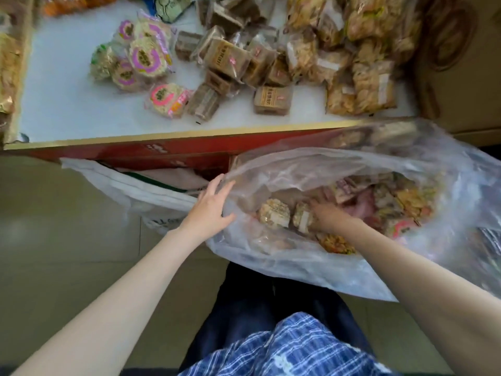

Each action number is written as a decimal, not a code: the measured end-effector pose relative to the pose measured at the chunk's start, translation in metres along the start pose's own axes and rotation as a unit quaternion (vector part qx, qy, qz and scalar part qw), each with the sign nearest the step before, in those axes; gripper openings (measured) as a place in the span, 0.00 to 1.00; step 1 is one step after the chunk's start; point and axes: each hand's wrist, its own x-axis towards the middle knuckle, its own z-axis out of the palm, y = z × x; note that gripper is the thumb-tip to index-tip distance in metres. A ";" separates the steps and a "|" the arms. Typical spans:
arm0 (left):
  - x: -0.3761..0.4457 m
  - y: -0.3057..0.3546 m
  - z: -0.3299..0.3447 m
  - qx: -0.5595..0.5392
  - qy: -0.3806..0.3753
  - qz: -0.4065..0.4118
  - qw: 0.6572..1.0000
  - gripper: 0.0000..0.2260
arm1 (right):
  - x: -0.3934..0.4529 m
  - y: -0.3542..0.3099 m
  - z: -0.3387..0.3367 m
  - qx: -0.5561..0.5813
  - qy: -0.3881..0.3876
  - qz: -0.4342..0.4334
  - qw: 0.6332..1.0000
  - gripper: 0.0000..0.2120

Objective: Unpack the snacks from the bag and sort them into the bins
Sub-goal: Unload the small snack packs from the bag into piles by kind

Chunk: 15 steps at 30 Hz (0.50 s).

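Observation:
A large clear plastic bag (298,267) full of wrapped snacks lies open in front of me, below the table edge. My left hand (210,206) holds the bag's left rim, thumb under the plastic and fingers spread over it. My right hand (329,214) reaches inside the bag among the snack packs (273,213); its fingers are blurred and partly buried, so its hold is unclear. On the white table top (62,90) lie sorted heaps: round pink-labelled rice cakes (143,58), brown square packs (233,63) and yellowish crisp packs (360,71).
A white woven sack (141,191) lies on the floor left of the bag, against the table's red front (162,153). Cardboard boxes (455,63) stand at the right. More packets crowd the table's far and left edges. Tiled floor (54,240) lies at the left.

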 end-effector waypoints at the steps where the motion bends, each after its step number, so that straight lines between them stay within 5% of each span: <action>1: 0.002 0.001 -0.001 -0.013 0.006 0.001 1.000 0.32 | 0.005 -0.001 0.004 -0.012 0.004 0.011 1.000 0.35; 10: 0.027 0.009 -0.024 -0.104 0.073 -0.013 0.992 0.28 | -0.044 -0.008 -0.038 0.084 0.156 -0.109 0.978 0.23; 15: 0.025 0.000 -0.047 -0.226 0.094 -0.030 0.969 0.13 | -0.080 -0.029 -0.120 0.282 0.299 -0.142 0.901 0.21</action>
